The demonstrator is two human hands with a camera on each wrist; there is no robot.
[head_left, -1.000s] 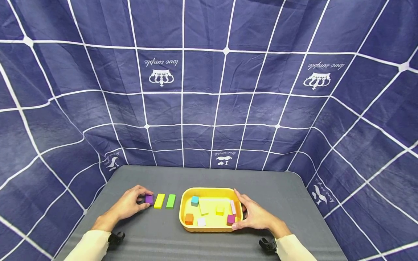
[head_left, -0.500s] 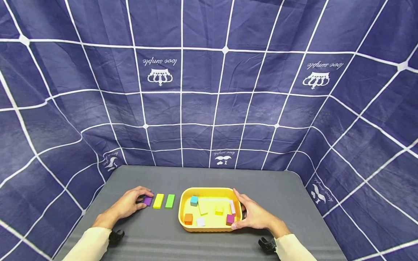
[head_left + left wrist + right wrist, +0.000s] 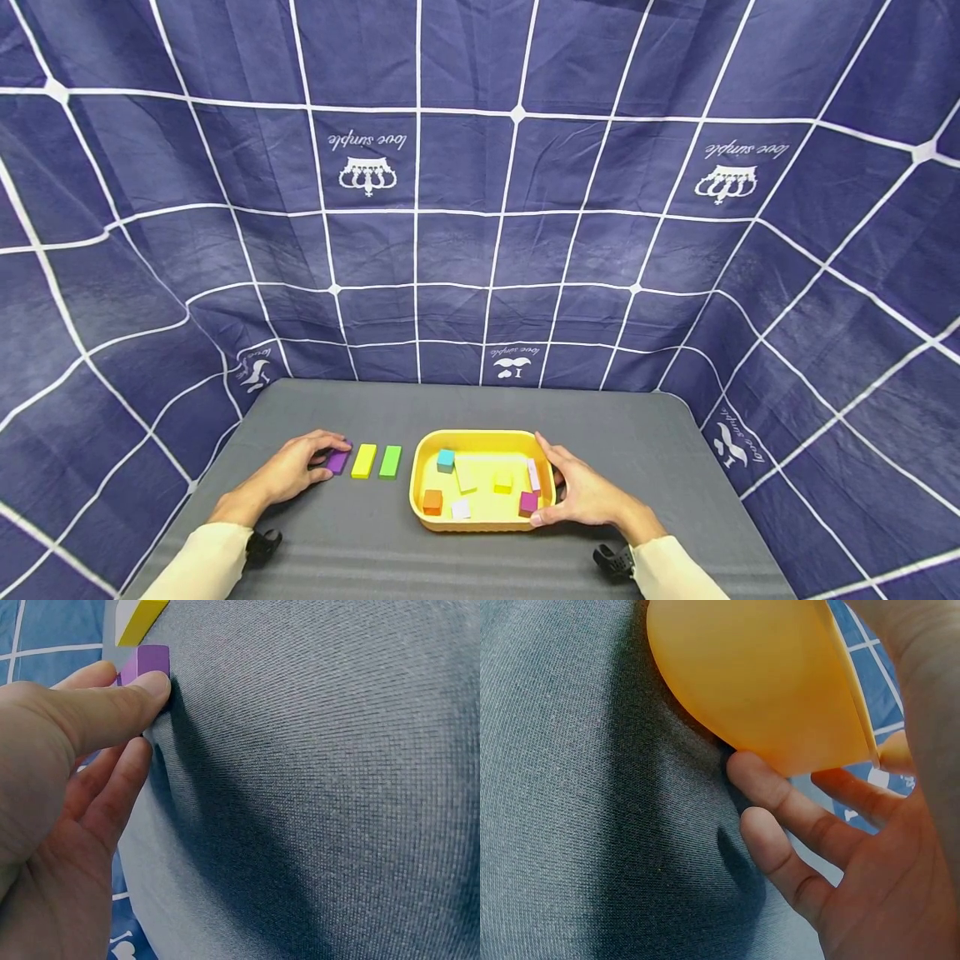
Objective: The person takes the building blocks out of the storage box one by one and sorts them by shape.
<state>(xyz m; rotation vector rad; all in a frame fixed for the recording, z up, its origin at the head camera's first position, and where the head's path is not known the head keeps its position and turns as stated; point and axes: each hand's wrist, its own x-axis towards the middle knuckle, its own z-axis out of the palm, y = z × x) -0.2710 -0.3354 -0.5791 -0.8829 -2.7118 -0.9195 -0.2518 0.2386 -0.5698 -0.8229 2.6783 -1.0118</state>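
At the left of the head view, my left hand (image 3: 288, 471) pinches a purple block (image 3: 339, 461) between thumb and fingers. The left wrist view shows the thumb on the near end of the purple block (image 3: 154, 656), close over the grey cloth. To its right lie a yellow block (image 3: 363, 461) and a green block (image 3: 390, 462), roughly side by side. My right hand (image 3: 588, 492) grips the right end of a yellow bin (image 3: 465, 526), thumb at the near rim and fingers round the far side. Some fingertips reach under the bin wall (image 3: 757, 690) in the right wrist view.
Inside the bin lie a blue cube (image 3: 446, 461), an orange cube (image 3: 432, 502), a magenta cube (image 3: 528, 503), a white block (image 3: 461, 508), a pink block (image 3: 533, 476) and yellow pieces. A dark blue curtain (image 3: 480, 250) surrounds the grey table (image 3: 600, 417).
My left hand has shifted slightly left with the purple block and turned it, so it now slants like the yellow one. The right hand and bin hold their place.
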